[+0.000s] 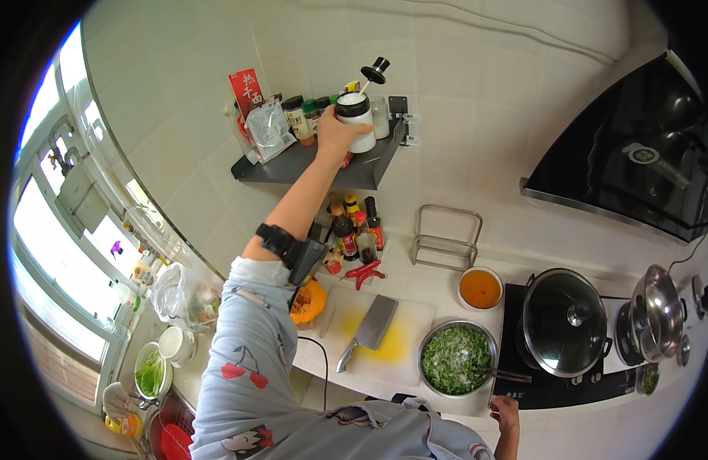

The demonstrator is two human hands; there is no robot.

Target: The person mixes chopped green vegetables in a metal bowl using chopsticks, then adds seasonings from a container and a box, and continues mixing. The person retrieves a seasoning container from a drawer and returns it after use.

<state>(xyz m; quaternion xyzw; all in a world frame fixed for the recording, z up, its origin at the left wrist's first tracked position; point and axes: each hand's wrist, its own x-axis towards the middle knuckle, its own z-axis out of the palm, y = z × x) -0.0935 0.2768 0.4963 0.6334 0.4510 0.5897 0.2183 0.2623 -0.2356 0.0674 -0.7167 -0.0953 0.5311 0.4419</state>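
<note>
My left hand (344, 136) reaches up to the dark wall shelf (315, 175) and is closed round a white seasoning jar (356, 115) with a black rim. White grains show in its mouth. A black lid (376, 70) with a pale spoon stem stands up out of the jar. My right hand (505, 412) hangs low by the counter's front edge, fingers curled, and I see nothing in them. Near it is a steel bowl (423, 374) of chopped greens (455, 357) with white grains on top. Dark chopsticks (511, 376) stick out over its rim.
A cleaver (375, 323) lies on a yellow-stained cutting board (415, 318). Red chillies (363, 273), sauce bottles (344, 232) and a cut pumpkin (308, 300) are behind and left. To the right are a bowl of orange liquid (480, 289), a lidded pot (561, 322) and the range hood (630, 153).
</note>
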